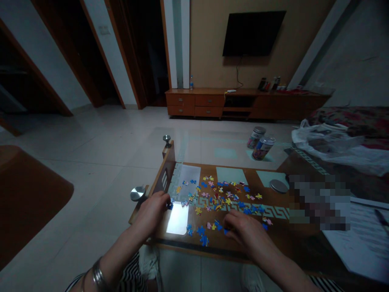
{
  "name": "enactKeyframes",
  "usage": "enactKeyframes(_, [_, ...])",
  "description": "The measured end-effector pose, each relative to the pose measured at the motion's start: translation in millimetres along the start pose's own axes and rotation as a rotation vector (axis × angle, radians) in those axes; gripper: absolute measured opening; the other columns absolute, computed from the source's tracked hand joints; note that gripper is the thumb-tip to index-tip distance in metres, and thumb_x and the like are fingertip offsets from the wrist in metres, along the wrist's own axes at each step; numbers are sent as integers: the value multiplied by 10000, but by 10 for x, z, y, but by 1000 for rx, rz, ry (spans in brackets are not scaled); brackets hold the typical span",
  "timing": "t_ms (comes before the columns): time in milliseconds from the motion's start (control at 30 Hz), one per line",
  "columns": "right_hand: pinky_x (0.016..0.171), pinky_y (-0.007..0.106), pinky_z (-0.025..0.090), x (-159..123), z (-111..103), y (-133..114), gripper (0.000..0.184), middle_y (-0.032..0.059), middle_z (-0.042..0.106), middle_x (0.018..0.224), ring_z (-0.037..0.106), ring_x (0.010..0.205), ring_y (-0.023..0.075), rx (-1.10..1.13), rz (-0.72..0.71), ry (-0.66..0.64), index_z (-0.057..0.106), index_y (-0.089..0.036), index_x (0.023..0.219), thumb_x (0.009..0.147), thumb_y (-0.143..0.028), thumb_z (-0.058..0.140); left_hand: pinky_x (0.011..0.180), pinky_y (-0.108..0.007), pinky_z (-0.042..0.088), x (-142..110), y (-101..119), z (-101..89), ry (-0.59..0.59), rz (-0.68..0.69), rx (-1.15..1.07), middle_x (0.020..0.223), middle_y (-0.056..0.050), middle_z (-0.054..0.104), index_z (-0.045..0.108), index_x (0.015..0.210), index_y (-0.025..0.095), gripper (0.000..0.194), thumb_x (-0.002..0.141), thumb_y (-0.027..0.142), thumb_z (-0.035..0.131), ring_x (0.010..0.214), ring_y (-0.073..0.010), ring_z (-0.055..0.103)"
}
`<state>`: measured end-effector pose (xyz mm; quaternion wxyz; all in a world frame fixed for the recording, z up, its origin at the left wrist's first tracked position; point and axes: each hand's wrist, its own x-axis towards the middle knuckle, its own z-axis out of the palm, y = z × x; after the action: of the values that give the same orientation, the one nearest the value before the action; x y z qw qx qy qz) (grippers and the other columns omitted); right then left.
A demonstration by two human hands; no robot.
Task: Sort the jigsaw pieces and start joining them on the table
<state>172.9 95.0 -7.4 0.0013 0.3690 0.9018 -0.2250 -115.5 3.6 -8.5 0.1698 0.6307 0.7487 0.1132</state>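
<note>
My left hand point(155, 207) is over the left end of the table, its fingers closed in a pinch around a dark blue puzzle piece point(170, 204). Lower on the table's near half, my right hand point(244, 229) has its fingers curled together. A bit of a blue puzzle piece point(225, 232) shows at those fingertips; the rest is hidden. Between and beyond both hands lie many loose puzzle pieces point(228, 201) in blue, yellow and pink. A few blue pieces point(201, 230) sit apart near the front edge.
A round metal lid point(278, 186) and paper sheets point(361, 239) lie on the table's right part. Two cans point(263, 147) stand past the far edge. A raised wooden end board point(165, 170) with metal knobs borders the left. A plastic bag point(343, 146) is at the right.
</note>
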Motion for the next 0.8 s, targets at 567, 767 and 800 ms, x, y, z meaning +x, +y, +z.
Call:
enactKeyframes(567, [711,295,440,144,-62,289,163,51,654,886,609,816,185,89,-87,193,644,-194,845,820,-59,556,806,-314,468,248,68,120,101,192,-101,896,-67,620,645,828,165,243,798,65,426,897,-190,579])
enactKeyframes(767, [771,316,452,174,-249,505,156,69,654,910,609,860,205,74,10,291,673,-175,885,864,-113,532,903,-412,417,239,392,268,146,220,13,1109,-96,594,619,1113,186,320,864,120,430,1066,-269,482])
enactKeyframes(800, [774,317,451,181,-239,493,179,73,647,913,604,865,208,56,11,292,681,-176,896,867,-106,519,900,-433,410,240,445,294,145,220,36,1132,-99,589,617,1128,194,318,869,139,441,1079,-284,470])
